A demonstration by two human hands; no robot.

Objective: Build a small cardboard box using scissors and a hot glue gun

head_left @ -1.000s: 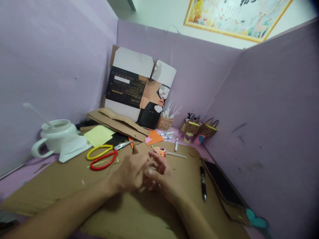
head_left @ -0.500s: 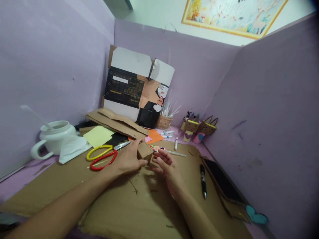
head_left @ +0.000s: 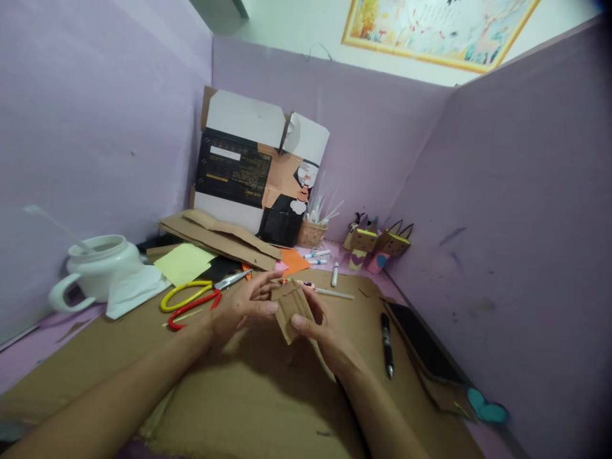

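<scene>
We logged the right hand (head_left: 322,325) holding a small cardboard box (head_left: 292,310) over the cardboard sheet (head_left: 224,398); left hand (head_left: 243,307), loosely spread, was at the box's left side, contact unclear. Scissors (head_left: 224,283) lay beside it.

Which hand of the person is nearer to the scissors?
Left. The left hand is just right of the scissors, beside the red handle; the right hand is farther right, holding the cardboard piece.

Our pink counter (head_left: 31,356), a broad cardboard sheet (head_left: 224,395) flat on it, our white pot (head_left: 102,271) at left, a basket (head_left: 313,234), markers (head_left: 317,255) and toy figures (head_left: 357,258) toward the back.
</scene>
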